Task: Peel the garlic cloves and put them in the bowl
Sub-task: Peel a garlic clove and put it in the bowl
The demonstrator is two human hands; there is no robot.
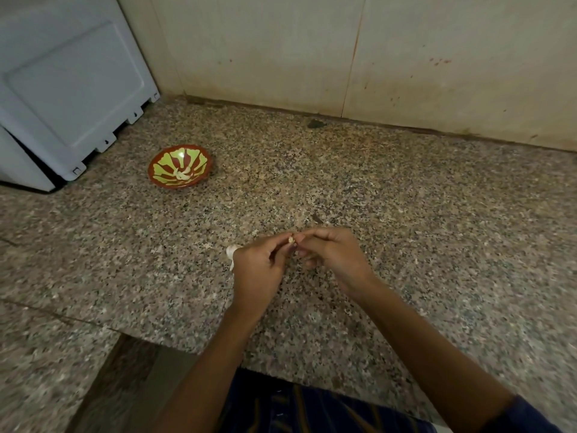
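Over the speckled granite counter [406, 214], my left hand [257, 270] and my right hand [331, 256] meet fingertip to fingertip. Both pinch one small yellowish garlic clove [291, 239] between them. A pale piece of garlic [232, 251] lies on the counter just behind my left hand, partly hidden by it. The red and green patterned bowl [159, 173] sits to the far left of my hands, with a few peeled white cloves [182, 174] at its bottom.
A pale blue-grey appliance [62, 89] stands at the back left, close to the bowl. A stained tiled wall [343, 51] runs along the back of the counter. The counter's front edge steps down at lower left [125, 335].
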